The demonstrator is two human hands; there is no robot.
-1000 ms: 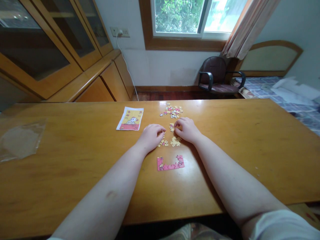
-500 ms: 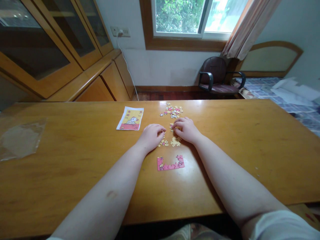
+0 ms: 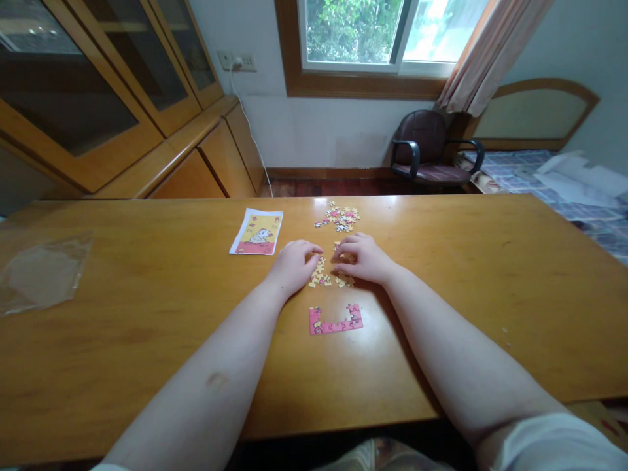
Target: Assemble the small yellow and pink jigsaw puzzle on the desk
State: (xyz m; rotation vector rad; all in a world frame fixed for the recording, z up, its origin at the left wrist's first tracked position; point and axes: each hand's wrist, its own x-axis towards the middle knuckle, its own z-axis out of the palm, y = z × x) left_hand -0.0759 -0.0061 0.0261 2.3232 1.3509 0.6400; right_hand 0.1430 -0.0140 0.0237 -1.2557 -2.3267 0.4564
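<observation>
My left hand [image 3: 296, 263] rests on the table beside a cluster of yellow puzzle pieces [image 3: 320, 279], its thumb and curved fingers a little apart. To its right, my right hand [image 3: 362, 258] is over another group of yellow puzzle pieces [image 3: 345, 281] and partly hides them. Its fingers are bent and spread, and I see nothing held between them. Nearer to me lies a joined pink puzzle section [image 3: 335, 327], shaped like a U and open on the far side. Beyond both hands is a loose pile of mixed puzzle pieces [image 3: 341, 218].
A picture sheet [image 3: 256, 233] with a white animal on yellow and pink lies left of the pile. A clear plastic bag [image 3: 42, 275] is at the far left of the wooden table [image 3: 161, 294]. An office chair [image 3: 426, 147] stands behind the table.
My right hand has moved slightly toward me and left, over the near yellow pieces. My left hand has shifted a little away, showing more of the pieces beside it.
</observation>
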